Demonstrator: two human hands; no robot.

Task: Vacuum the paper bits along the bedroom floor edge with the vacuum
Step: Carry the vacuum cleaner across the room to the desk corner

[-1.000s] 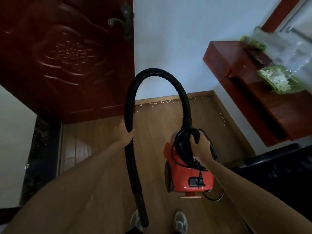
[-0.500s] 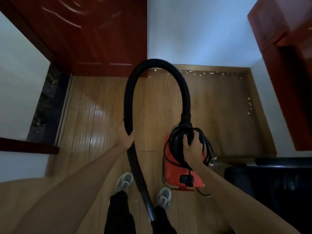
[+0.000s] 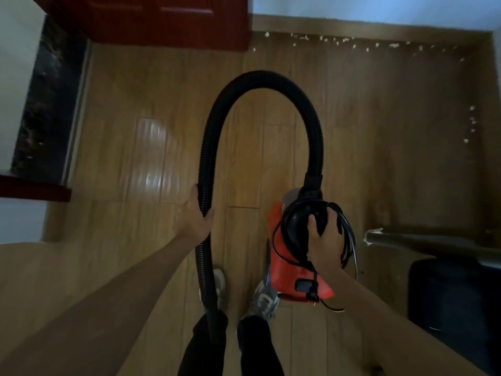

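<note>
Red vacuum (image 3: 294, 270), ribbed black hose (image 3: 268, 80) (cord (image 3: 347, 234) seemingly coiled on top)

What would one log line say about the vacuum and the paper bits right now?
left hand: grips hose | right hand: holds red vacuum | paper bits: along floor edge, untouched

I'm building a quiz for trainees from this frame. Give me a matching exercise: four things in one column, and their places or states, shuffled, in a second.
Things:
1. hose
2. vacuum
3. paper bits
4. cord

Places or states:
A. scattered along the floor's far and right edges
B. arched, gripped by the left hand
C. coiled on top of the vacuum
D. red body, carried by the right hand

Pairs: 1-B, 2-D, 3-A, 4-C
</note>
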